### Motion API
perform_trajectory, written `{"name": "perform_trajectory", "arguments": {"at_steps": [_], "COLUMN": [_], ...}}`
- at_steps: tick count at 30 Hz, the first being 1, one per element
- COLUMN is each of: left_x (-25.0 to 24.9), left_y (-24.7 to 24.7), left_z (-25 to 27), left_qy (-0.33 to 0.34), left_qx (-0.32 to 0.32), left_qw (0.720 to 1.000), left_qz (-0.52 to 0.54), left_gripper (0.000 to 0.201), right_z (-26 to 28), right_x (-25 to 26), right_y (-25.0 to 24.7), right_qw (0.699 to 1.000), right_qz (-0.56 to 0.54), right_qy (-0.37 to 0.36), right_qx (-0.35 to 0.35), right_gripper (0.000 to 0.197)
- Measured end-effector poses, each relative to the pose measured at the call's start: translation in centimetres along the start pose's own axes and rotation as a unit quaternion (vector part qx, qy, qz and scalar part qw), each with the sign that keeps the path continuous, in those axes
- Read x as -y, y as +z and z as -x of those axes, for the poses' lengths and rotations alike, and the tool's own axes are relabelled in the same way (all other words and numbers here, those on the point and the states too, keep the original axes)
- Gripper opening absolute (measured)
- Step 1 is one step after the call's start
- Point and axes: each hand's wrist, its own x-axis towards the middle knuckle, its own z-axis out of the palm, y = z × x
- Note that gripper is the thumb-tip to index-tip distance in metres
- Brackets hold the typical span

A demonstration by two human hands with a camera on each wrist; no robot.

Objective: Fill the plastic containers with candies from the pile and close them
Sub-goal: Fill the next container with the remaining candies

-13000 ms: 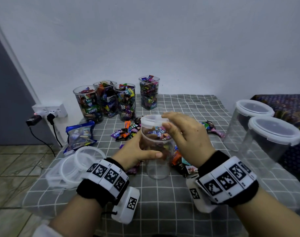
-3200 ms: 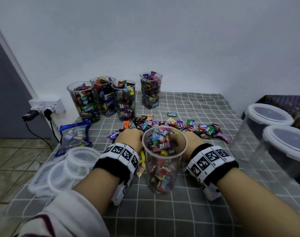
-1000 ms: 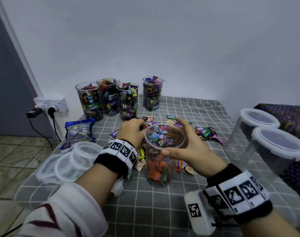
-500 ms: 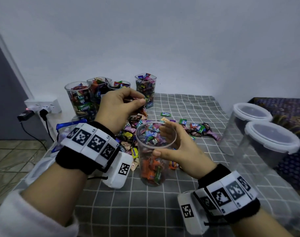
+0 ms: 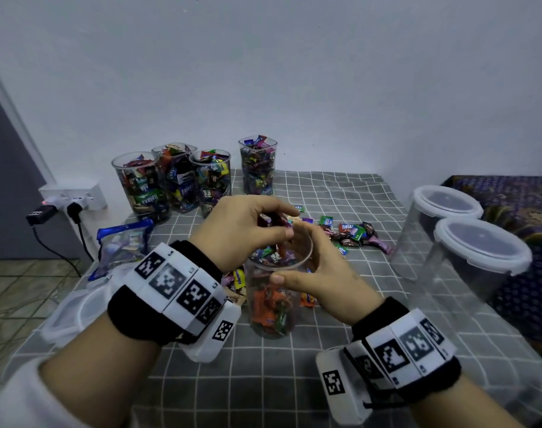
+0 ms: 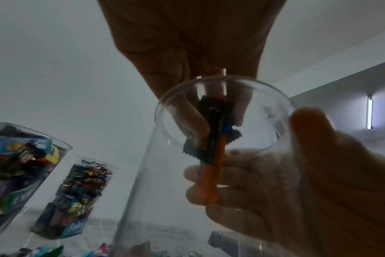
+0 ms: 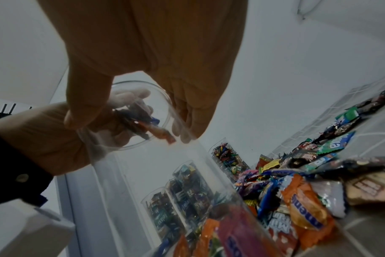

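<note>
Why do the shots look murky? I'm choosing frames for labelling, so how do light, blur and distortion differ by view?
Head view: dim, even light, wide-angle bending at the edges, left hand slightly soft. Left wrist view: hand backlit and dark, held candies silhouetted, right hand blurred. Right wrist view: container rim sharp, nearest candy pile smeared.

Each bare forearm wore a black wristband (image 5: 133,316) ringed with white blocks (image 5: 177,282) bearing black square codes; a white camera box (image 5: 340,386) hung under each wrist; a white sleeve (image 5: 22,396) covered the left arm.
</note>
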Motion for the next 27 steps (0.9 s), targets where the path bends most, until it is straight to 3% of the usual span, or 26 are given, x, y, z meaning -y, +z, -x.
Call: {"name": "perform_trajectory", "arguments": {"at_steps": [3,7,12,16,19,23,25,27], "left_x": [-0.1,0.1,0.8,1.8,3.1,5.7,7.0,8.2], "left_y": [0.0,0.3,0.4,-0.4,-1.0,-1.3,-1.0,-0.4], "left_z": [0.1,0.1,-0.2,-0.7,-1.1,-1.9,-2.5,-3.2], "left_qy": [0.01,0.023,0.045,0.021,-0.032,-0.132,-0.184,-0.229], "left_qx": [-0.004,-0.008,-0.086,-0.169,-0.187,-0.126,-0.067,0.026], "left_qw": [1.0,1.0,0.995,0.982,0.978,0.983,0.976,0.964], "left_qz": [-0.01,-0.012,0.036,0.077,0.083,-0.01,-0.091,-0.133], "left_gripper": [0.036,0.038,0.028,0.023,0.023,0.023,0.037,0.058], "right_z": [0.0,0.0,0.0,-0.1,-0.4,-1.4,-2.6,-4.2], "right_x": [0.1,-0.1,-0.2,-0.5,-0.8,-1.2,-2.3,-3.7], "right_y": [0.0,0.1,0.1,0.0,-0.7,-2.5,-3.3,-3.9], "right_qw": [1.0,1.0,1.0,0.999,0.996,0.986,0.973,0.949], "right_qz": [-0.001,-0.005,0.0,-0.038,-0.039,0.033,0.165,0.28], "right_qy": [-0.002,-0.004,0.001,0.017,0.033,0.074,0.097,0.102], "right_qx": [0.002,-0.002,-0.004,0.012,0.072,0.148,0.128,0.102], "right_gripper": [0.081,0.083,0.088,0.091,0.085,0.067,0.064,0.074]}}
